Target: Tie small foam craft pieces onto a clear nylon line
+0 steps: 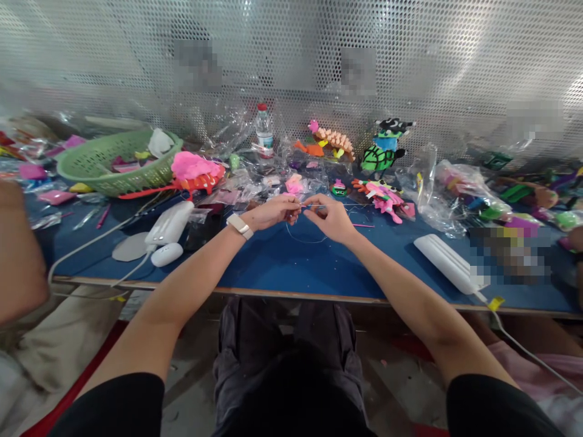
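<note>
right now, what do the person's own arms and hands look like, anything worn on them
Both the left hand and the right hand are bare, with no gloves. The left wrist wears a pale band with a light, rounded rectangular face; no band shows on the right. Short, plain black fabric sleeves leave both forearms uncovered.

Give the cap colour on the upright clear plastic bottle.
The round plastic cap is red; best seen in the head view.
</note>
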Demonstrator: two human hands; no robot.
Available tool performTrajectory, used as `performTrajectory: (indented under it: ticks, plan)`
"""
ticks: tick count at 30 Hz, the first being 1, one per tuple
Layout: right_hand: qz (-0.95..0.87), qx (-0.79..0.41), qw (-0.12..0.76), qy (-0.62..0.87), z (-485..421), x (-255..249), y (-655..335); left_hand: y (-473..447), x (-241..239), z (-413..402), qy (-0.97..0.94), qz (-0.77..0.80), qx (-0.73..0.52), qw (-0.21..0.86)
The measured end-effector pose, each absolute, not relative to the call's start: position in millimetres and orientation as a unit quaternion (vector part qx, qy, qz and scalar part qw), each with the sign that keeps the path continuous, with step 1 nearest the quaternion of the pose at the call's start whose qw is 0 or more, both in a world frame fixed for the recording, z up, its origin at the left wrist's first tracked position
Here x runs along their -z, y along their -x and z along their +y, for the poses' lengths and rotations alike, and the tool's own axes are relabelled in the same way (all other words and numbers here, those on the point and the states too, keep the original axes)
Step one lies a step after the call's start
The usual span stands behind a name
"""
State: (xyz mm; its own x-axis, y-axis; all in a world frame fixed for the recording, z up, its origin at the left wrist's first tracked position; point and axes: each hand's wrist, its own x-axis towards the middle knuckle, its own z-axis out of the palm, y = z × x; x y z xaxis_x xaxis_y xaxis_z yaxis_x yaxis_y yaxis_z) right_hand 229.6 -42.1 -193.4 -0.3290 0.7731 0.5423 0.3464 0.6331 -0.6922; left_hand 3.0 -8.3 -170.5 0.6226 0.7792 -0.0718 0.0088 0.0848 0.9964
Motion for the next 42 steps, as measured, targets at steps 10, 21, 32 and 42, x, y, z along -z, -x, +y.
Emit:
performTrajectory:
  ticks: [10,21,32,42]
  plan:
    - [-0.795,-0.043,0.49,0.355,-33.3,196.3,-237.5,-19.8,170.8,-19.1,-0.595,0.335,-0.438,0.585]
    - [-0.804,-0.024,0.478,0.354,-35.2,186.6,-243.5,-34.5,179.7,-28.1,-0.672,0.325,-0.484,0.457]
    - [-0.749,-0.154,0.496,0.412,-39.6,176.3,-244.1,-32.3,175.4,-33.2,-0.685,0.372,-0.478,0.404]
    - [-0.777,-0.101,0.481,0.393,-39.4,180.7,-244.5,-33.7,173.6,-34.2,-0.737,0.38,-0.475,0.294]
